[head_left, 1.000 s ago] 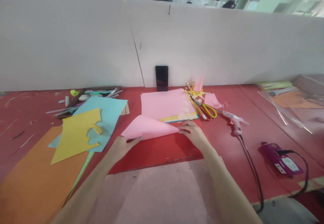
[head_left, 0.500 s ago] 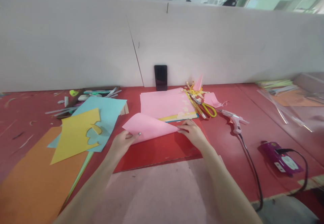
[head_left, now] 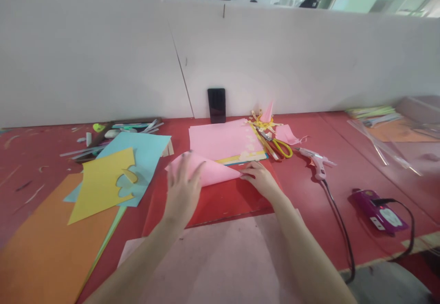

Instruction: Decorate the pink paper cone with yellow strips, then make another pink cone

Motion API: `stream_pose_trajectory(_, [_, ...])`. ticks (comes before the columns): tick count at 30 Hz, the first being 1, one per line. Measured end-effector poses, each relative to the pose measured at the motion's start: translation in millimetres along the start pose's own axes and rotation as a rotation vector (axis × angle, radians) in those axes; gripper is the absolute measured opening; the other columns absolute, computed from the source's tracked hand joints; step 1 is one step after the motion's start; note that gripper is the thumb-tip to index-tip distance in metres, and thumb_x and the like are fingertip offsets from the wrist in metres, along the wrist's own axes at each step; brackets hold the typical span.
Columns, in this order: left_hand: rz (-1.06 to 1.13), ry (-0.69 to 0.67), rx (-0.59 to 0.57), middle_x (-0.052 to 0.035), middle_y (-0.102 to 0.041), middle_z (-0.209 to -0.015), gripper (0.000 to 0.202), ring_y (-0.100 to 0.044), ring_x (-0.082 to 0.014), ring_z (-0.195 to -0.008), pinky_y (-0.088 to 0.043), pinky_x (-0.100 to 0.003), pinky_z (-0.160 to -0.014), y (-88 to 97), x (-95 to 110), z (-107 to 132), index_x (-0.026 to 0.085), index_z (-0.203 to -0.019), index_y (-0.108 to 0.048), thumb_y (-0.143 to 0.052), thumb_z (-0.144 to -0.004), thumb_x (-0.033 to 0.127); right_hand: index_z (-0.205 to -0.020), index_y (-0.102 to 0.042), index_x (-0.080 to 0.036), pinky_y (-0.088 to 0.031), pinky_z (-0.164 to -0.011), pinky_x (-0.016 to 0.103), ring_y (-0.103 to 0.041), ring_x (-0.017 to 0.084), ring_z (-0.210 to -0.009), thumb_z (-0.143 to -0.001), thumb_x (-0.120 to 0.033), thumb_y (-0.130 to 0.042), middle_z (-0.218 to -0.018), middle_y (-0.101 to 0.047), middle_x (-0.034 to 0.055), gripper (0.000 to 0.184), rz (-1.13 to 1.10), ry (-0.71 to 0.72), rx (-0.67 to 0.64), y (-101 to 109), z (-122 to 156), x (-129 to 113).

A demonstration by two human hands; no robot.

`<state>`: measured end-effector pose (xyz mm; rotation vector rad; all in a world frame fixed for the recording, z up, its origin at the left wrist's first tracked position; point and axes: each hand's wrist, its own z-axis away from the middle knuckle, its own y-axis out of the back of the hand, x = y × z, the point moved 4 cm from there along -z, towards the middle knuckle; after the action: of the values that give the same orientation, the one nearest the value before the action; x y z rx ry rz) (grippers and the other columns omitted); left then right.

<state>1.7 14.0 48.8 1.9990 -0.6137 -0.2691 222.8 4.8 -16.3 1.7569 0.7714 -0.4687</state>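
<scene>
A pink paper cone (head_left: 215, 172) lies on its side over a red board (head_left: 227, 201), its point toward the right and its wide end toward the left. Across the wide end rests my left hand (head_left: 184, 185), fingers spread over the paper. My right hand (head_left: 256, 176) pinches the cone's narrow tip between thumb and fingers. Just behind the cone is a stack of pink paper sheets (head_left: 220, 139), with yellow and cream strips along its near edge.
Orange (head_left: 51, 240), yellow (head_left: 99, 187) and light blue paper (head_left: 151, 157) overlap at left. Yellow-handled scissors (head_left: 282, 148), a pink glue gun (head_left: 318, 163) and a purple power strip (head_left: 380, 211) with cords lie to the right. A black phone (head_left: 217, 106) leans against the white partition (head_left: 113, 56).
My left hand has gone from gripping the cone's near lower edge to lying spread on top of its wide end. The right hand stays at the tip.
</scene>
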Motion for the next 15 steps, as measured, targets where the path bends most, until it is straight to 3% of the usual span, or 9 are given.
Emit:
stream_pose_trajectory(2, [-0.009,-0.26,-0.131,-0.009,-0.033,-0.138,0.041,-0.024,-0.0235,-0.129,-0.016,-0.049,-0.106,-13.0,22.4,-4.5,0.018,-0.115,-0.049,-0.033,-0.081,0.003,-0.089,-0.067,-0.024,-0.045,-0.074,0.032,-0.051,0.018,-0.083,-0.079,-0.024,-0.055,-0.083,-0.055,0.0045,0.016,0.002,0.008,0.005,0.1,0.0,0.0])
stream_pose_trajectory(5, [-0.018,-0.446,-0.186,-0.01,-0.042,-0.132,0.04,-0.032,-0.0217,-0.125,-0.019,-0.046,-0.106,-33.4,45.2,-10.5,0.014,-0.119,-0.046,-0.03,-0.084,0.004,-0.09,-0.067,-0.023,-0.045,-0.074,0.031,-0.051,0.018,-0.083,-0.078,-0.022,-0.056,-0.082,-0.055,0.0049,0.017,0.016,0.026,-0.001,0.8,-0.4,-1.5])
stream_pose_trajectory(10, [-0.025,-0.435,-0.289,-0.0107,-0.054,-0.119,0.04,-0.048,-0.0216,-0.112,-0.034,-0.039,-0.098,-58.2,52.4,-14.0,0.01,-0.115,-0.05,-0.032,-0.081,0.002,-0.091,-0.067,-0.024,-0.044,-0.077,0.033,-0.05,0.019,-0.083,-0.078,-0.022,-0.056,-0.082,-0.055,0.0047,0.018,0.04,0.05,-0.026,4.1,-1.2,-5.5])
stream_pose_trajectory(15, [0.04,-0.405,-0.276,-0.009,-0.052,-0.123,0.043,-0.047,-0.0202,-0.114,-0.035,-0.037,-0.098,-62.0,44.7,-7.0,0.012,-0.119,-0.047,-0.031,-0.081,0.0,-0.095,-0.066,-0.025,-0.045,-0.076,0.03,-0.054,0.015,-0.08,-0.074,-0.023,-0.061,-0.084,-0.055,0.0024,0.022,-0.107,-0.068,-0.071,12.9,3.6,2.6])
